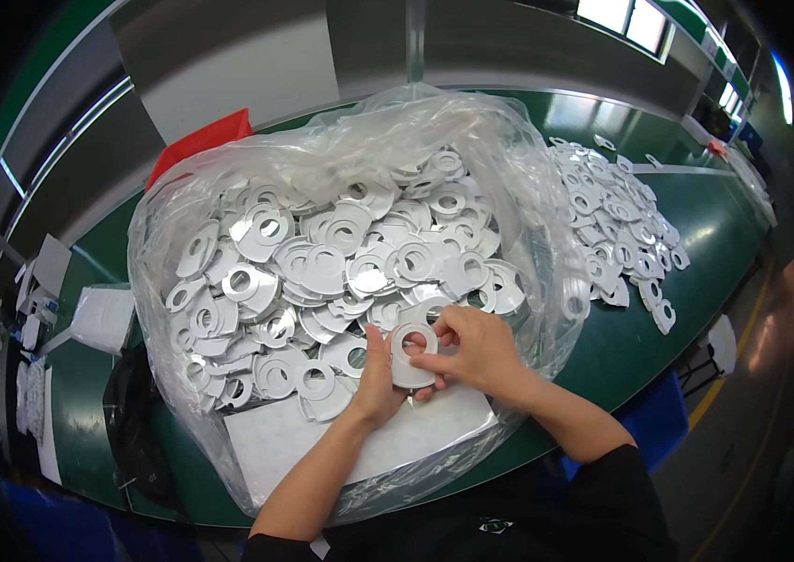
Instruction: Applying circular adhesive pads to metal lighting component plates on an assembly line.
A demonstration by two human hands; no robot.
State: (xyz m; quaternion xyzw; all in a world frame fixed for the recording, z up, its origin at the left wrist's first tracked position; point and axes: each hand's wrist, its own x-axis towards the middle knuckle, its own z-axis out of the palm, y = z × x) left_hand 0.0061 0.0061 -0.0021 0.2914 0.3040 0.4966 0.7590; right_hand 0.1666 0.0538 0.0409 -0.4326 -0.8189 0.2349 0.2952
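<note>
Between my two hands is a flat white plate with a round hole (413, 372), held over the front of a large clear plastic bag. My left hand (381, 387) grips its left side and underside, thumb up along the edge. From the right, my right hand (474, 348) pinches the same plate, with the thumb lying across its face below the hole. Beyond my hands, a heap of similar white holed plates (324, 269) fills the open clear bag (158, 253). A white sheet (271, 434) lies under my wrists at the bag's front.
A second pile of white plates (617, 220) lies loose on the green table (594, 351) to the right. A red bin (198, 142) stands behind the bag. On the left are a white wrapped packet (103, 317) and a black bag (135, 421). A blue bin (645, 420) sits below the right edge.
</note>
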